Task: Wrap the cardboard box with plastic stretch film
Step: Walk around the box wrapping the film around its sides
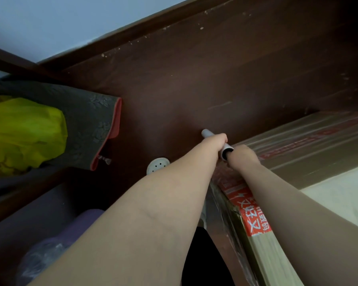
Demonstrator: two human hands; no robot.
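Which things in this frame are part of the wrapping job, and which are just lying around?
In the job: cardboard box; stretch film along its side; grey film tube, gripped by the left hand, with the right hand at its near end.
Lying about: yellow-green bag; grey patterned bag; white slipper; purple bundle.

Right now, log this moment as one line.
left hand grips grey tube | right hand at tube's open end, grip unclear | cardboard box: film on near edge

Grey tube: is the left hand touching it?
Touching. Head view shows the left hand wrapped round the grey tube, whose ends stick out on both sides.
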